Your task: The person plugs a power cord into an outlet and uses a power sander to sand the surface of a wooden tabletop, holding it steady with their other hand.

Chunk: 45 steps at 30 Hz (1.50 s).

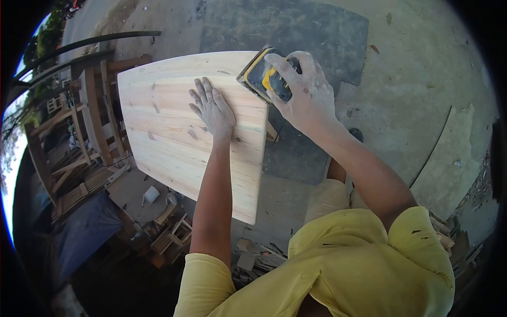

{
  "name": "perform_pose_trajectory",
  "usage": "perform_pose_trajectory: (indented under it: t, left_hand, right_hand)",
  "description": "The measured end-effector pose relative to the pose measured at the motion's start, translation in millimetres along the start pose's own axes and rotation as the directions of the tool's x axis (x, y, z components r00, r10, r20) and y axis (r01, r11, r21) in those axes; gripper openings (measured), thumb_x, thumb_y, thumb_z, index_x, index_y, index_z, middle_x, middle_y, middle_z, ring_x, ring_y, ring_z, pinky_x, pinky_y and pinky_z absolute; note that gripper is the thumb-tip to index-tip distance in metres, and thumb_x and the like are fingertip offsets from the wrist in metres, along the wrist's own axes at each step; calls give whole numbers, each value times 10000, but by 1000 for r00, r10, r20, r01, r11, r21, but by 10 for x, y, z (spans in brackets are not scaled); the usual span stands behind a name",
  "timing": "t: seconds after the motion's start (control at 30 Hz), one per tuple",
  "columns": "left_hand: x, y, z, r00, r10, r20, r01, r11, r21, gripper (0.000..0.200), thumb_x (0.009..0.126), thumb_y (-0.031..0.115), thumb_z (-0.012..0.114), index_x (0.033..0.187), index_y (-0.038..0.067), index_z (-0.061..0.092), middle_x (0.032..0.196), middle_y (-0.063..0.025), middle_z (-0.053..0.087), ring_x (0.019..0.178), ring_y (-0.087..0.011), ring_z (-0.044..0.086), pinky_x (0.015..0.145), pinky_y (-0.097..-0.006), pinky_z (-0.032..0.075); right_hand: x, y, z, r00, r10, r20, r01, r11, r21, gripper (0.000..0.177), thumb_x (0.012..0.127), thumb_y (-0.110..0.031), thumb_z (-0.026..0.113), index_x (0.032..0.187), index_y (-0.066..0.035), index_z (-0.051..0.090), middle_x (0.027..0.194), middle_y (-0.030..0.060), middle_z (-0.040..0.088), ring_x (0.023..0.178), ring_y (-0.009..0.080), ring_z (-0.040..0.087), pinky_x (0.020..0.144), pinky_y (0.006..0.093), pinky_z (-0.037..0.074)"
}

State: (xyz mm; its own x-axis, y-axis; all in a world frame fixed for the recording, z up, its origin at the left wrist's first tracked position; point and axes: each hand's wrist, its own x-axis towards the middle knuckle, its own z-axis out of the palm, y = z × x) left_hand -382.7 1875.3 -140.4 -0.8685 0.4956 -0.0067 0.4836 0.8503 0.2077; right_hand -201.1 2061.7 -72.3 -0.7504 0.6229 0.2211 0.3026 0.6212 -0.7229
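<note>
A pale wooden tabletop with dark knots lies in front of me. Flat on its surface, near the right-hand end, rests my left hand, dusty, with the fingers stretched out. My right hand is wrapped round a yellow and black electric sander. The sander's square pad is tilted at the top right corner of the tabletop, overlapping its edge in this view. Pale dust coats the right hand too. Part of the sander's body is hidden behind the fingers.
A dark sheet covers the concrete floor beyond and under the tabletop. To the left stand wooden frames and curved dark bars. A blue tarp, a white container and wood scraps lie at the lower left.
</note>
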Motion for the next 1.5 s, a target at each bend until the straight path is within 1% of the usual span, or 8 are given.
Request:
perform_pose_trajectory:
  t: [0.13,0.23,0.47,0.8,1.1,1.3,1.4,1.5]
  left_hand:
    - [-34,-36,-29,1000,10,4,-10,999,-48,616,1093,399,119,1620,113,259,1701,-123,182,1568,-403,59,1244,-554,2]
    - [-28,-45,-17,1000,11,4,-11,999,-43,613,1091,388,110,1619,116,264,1701,-123,185,1569,-399,60,1245,-554,-2]
    - [-19,8,-38,1000,0,5,0,1000,-6,607,1089,370,114,1620,116,262,1701,-120,184,1570,-390,64,1249,-546,-10]
    - [-13,-43,-45,1000,-27,16,27,999,-46,608,1086,384,183,1624,106,237,1706,-135,147,1573,-380,58,1248,-554,-3]
    - [6,40,-86,999,-22,37,18,994,109,648,1077,433,256,1624,87,220,1700,-164,136,1572,-383,37,1245,-582,-13]
    - [22,18,-130,999,-33,26,32,998,54,652,1063,429,321,1608,72,274,1695,-156,166,1570,-387,49,1250,-588,-5]
    - [27,48,-150,997,-68,46,62,991,115,635,1069,427,317,1619,115,255,1703,-110,161,1573,-360,63,1261,-561,7]
    - [33,20,-138,998,-63,32,58,991,118,637,1065,425,341,1615,113,267,1699,-115,172,1571,-362,76,1262,-565,11]
  right_hand:
    - [-984,-294,15,937,-194,292,183,981,65,821,678,-96,832,1406,-309,519,1235,136,476,1077,329,550,718,374,627]
    - [-1420,-168,98,926,-324,194,306,945,116,824,662,-104,840,1397,-304,526,1231,137,475,1090,324,547,727,367,621]
    - [-108,271,-71,997,38,63,-36,999,-30,663,791,-188,822,1383,-196,523,1265,125,496,1138,338,556,743,422,605]
    - [-170,-649,-57,861,-171,478,292,937,-190,700,756,-113,820,1394,-209,549,1314,177,500,1158,411,580,799,440,610]
    - [456,-167,-200,978,151,147,-121,974,-193,699,770,-139,821,1395,-250,528,1274,129,483,1139,355,564,863,464,584]
    - [1625,-253,-88,792,25,610,265,886,-380,703,793,-265,829,1423,-264,517,1298,131,535,1159,342,599,977,448,535]
    - [2188,146,94,723,-114,681,261,958,-117,763,750,-293,861,1427,-291,508,1220,114,599,1060,288,641,891,408,572]
    - [2594,416,248,445,193,874,-211,972,-107,773,727,-281,872,1414,-259,518,1114,89,639,959,198,651,752,326,586]
